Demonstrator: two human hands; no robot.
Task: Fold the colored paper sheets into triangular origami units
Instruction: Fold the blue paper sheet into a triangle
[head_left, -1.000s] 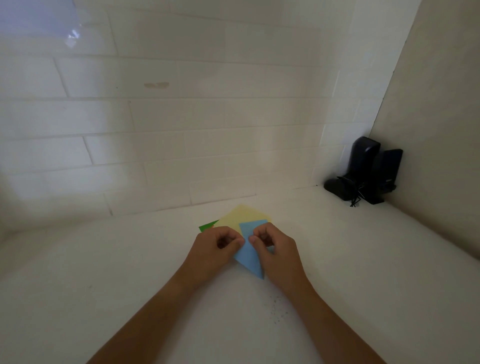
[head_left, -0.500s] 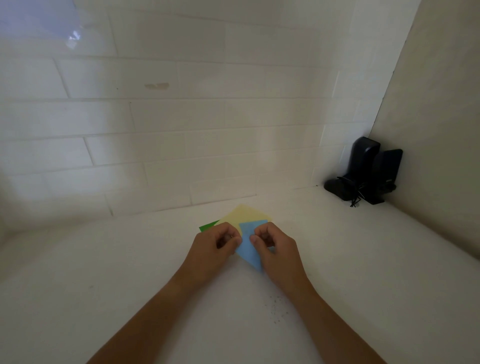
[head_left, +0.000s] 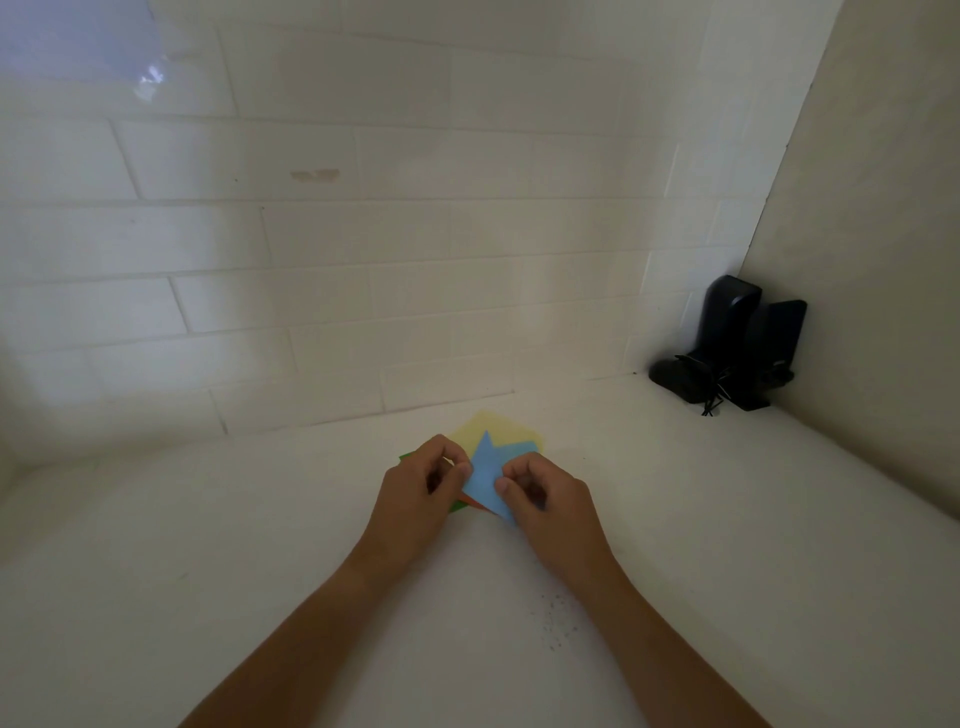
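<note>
Blue paper (head_left: 485, 475) now pointed upward, pinched.

The scene is dim and soft, with a muted, slightly warm cast over the white tiled wall (head_left: 363, 234). A pale bluish glare patch (head_left: 78, 47) sits at the wall's upper left corner, the brightest spot in view. Light fades toward the wall's right end, where the black speakers (head_left: 737, 348) read as near-featureless silhouettes. Grout lines bow noticeably toward the edges from wide-angle distortion. Detail is soft throughout, and shadows on the surface (head_left: 208, 545) below the wall are faint and diffuse.
</note>
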